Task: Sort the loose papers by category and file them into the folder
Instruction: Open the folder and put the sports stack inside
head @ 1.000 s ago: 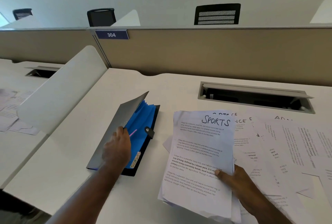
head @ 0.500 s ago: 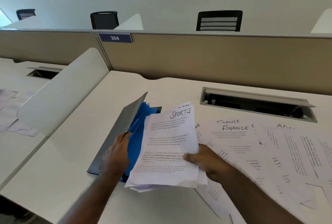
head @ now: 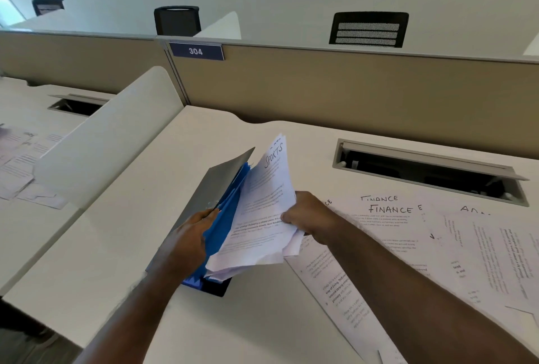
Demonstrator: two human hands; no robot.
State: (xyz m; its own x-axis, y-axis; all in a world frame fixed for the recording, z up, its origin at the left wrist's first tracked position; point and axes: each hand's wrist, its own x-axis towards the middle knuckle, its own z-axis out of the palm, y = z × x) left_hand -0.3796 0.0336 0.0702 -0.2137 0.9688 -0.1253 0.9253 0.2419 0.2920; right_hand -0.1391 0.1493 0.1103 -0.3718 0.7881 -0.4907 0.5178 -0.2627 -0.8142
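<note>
The right hand (head: 309, 218) pinches a sheaf of papers headed SPORTS (head: 262, 209), tilted up over the open expanding folder (head: 210, 188) near the desk's (head: 145, 247) front-left part. The left hand (head: 189, 238) grips the folder's grey cover, fingers apparently curled round its edge above the blue pockets (head: 224, 218). FINANCE sheets (head: 390, 218) lie spread toward the desk's right edge.

Two bare forearms enter from the bottom edge of the frame, without sleeves, watch or rings. The left hand (head: 191, 239) and right hand (head: 310, 218) are ungloved.
</note>
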